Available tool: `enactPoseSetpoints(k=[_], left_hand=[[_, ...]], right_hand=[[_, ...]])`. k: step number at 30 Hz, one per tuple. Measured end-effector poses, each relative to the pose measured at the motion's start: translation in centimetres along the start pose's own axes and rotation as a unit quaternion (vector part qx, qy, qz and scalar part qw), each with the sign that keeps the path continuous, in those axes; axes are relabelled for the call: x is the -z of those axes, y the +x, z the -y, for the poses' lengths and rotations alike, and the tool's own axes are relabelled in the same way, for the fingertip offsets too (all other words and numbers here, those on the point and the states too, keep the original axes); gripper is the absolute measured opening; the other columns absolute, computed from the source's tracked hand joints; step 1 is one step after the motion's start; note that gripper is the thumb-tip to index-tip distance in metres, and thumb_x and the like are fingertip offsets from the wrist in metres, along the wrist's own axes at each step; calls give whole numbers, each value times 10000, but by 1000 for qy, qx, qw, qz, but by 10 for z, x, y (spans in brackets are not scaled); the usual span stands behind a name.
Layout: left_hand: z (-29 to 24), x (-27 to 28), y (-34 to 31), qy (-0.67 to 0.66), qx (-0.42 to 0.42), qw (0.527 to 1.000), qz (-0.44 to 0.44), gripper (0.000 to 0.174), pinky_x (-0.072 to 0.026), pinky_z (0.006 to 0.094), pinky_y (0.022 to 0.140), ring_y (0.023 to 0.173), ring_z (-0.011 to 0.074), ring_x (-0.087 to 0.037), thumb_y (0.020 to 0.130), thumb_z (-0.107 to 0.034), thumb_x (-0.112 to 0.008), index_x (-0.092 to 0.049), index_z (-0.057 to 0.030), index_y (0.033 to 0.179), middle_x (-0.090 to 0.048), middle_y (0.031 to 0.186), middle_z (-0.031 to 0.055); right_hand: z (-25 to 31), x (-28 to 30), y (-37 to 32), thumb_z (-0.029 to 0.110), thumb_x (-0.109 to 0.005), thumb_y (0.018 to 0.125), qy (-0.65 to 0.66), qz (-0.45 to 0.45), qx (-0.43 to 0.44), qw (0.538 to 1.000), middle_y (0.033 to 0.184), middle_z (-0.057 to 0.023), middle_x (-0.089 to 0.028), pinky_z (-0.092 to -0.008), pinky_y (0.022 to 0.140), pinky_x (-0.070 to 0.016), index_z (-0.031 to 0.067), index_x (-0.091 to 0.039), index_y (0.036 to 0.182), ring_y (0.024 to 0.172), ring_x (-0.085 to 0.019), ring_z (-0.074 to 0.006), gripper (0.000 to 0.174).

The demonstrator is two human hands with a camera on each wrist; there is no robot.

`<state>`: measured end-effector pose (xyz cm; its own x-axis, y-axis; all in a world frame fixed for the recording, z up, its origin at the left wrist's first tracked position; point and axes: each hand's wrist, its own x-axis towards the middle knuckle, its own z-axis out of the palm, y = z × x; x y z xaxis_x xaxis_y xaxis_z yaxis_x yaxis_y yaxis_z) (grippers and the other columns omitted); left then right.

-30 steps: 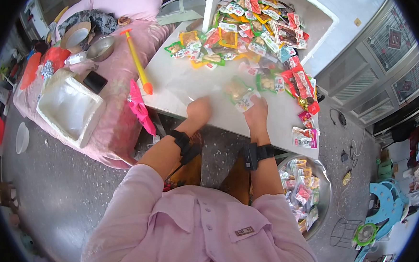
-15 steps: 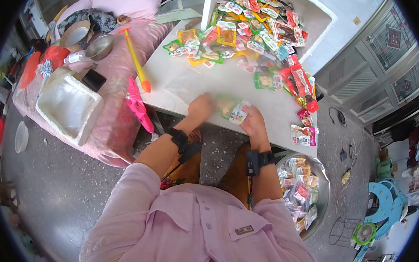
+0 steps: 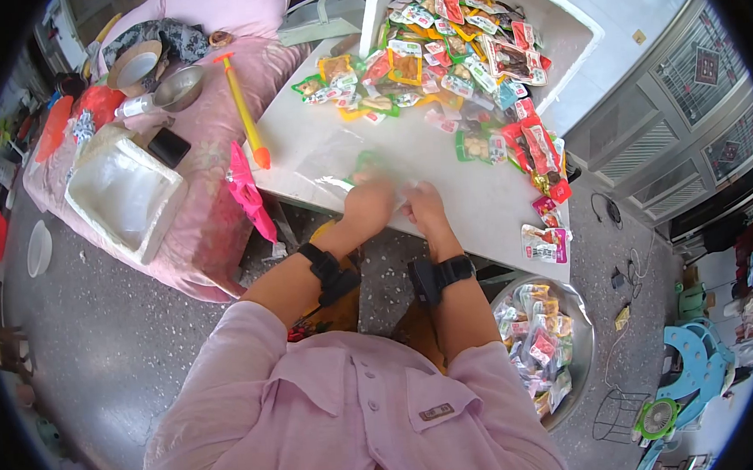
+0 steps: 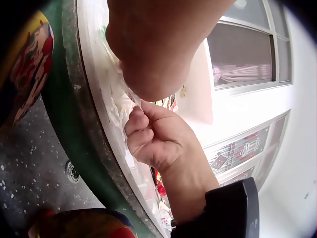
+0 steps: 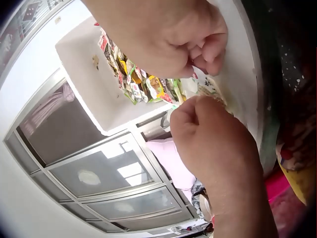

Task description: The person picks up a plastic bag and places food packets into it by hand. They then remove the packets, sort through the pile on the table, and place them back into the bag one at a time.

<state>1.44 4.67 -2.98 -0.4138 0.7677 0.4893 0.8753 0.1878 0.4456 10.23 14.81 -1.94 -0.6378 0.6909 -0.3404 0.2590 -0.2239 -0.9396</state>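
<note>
A clear plastic bag [image 3: 320, 165] lies flat on the white table, with a green-edged snack packet [image 3: 367, 163] blurred at its near part. My left hand [image 3: 369, 206] has its fingers curled on the bag's near edge; in the right wrist view the left hand [image 5: 213, 134] pinches clear film, its fingertips partly hidden. Right beside it, my right hand [image 3: 427, 208] is curled too. Seen from the left wrist, the right hand [image 4: 158, 136] pinches a thin edge of the same film between thumb and fingers.
Behind the bag, colourful snack packets [image 3: 409, 65] spill from a white foam box [image 3: 572, 46] on its side. More packets [image 3: 544, 151] line the table's right. Below stands a metal basin [image 3: 583, 343] of packed bags. A yellow pump [image 3: 244, 114] lies on the pink bed [image 3: 210, 193].
My right hand has carried the green-edged packet left from the table's middle to the bag. The packet now lies beyond my left hand, and my right hand has come up close beside the left.
</note>
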Motion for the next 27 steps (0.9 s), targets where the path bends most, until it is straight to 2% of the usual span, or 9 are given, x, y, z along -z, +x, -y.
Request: enactPoseSetpoints(k=[1,7,10,16,19,21,23,25,27], left_hand=[[0,0,-2,10,-13,1000,-3,54,-422,411,538,594,320,-527,693,-111,-505,-476,-68,682,-513,635,118],[-14,18,-2,33,-52,998,5,35,-427,392,553,618,286,-537,677,-92,-509,-507,-84,711,-520,647,95],[-13,25,4,10,-15,999,38,70,-427,385,558,632,279,-536,671,-90,-510,-524,-94,740,-520,652,86],[12,8,3,-2,-40,999,-8,60,-415,395,554,638,279,-531,677,-99,-515,-517,-90,736,-510,640,84],[28,-10,-3,5,-44,999,-13,48,-409,390,558,640,279,-525,675,-102,-522,-501,-82,713,-501,633,85],[32,-12,-5,11,-48,999,-10,52,-407,383,560,640,276,-522,671,-101,-525,-491,-77,701,-496,631,84],[33,-15,-5,17,-53,998,-16,56,-406,379,560,639,274,-519,668,-99,-527,-488,-72,698,-494,633,84],[33,-17,-5,24,-55,998,-33,59,-405,378,558,639,272,-518,667,-99,-527,-492,-69,704,-495,639,83],[32,-17,-5,25,-58,997,-41,68,-404,379,556,637,272,-517,664,-96,-529,-500,-65,718,-496,647,84]], right_hand=[[4,3,0,152,-505,796,-73,12,-19,997,692,-40,-496,-217,406,-392,52,-469,832,570,-488,-88,112],[-5,-8,18,142,-505,799,232,5,8,973,614,-51,-486,-232,378,-395,36,-484,811,473,-480,-130,109],[-3,-20,21,100,-489,791,244,-39,36,968,648,-59,-494,-259,440,-432,34,-488,840,509,-493,-148,82],[-13,-20,35,50,-454,752,272,87,21,958,722,-48,-511,-301,566,-456,32,-492,915,621,-534,-169,168],[-8,7,39,78,-472,753,90,84,12,992,754,-50,-523,-279,607,-447,41,-495,915,691,-538,-167,168],[8,26,38,94,-503,737,-8,-55,36,998,775,-67,-544,-289,641,-441,44,-495,921,737,-539,-177,191],[-30,71,95,67,-498,714,-175,-189,240,936,790,-99,-557,-338,665,-439,39,-500,925,760,-551,-233,213],[-13,102,102,53,-489,692,-383,-244,318,832,961,-120,-533,-404,715,-422,44,-477,997,906,-515,-281,305],[3,117,98,51,-487,688,-466,-281,250,801,1088,-118,-464,-445,768,-391,62,-442,1069,1023,-440,-283,383]])
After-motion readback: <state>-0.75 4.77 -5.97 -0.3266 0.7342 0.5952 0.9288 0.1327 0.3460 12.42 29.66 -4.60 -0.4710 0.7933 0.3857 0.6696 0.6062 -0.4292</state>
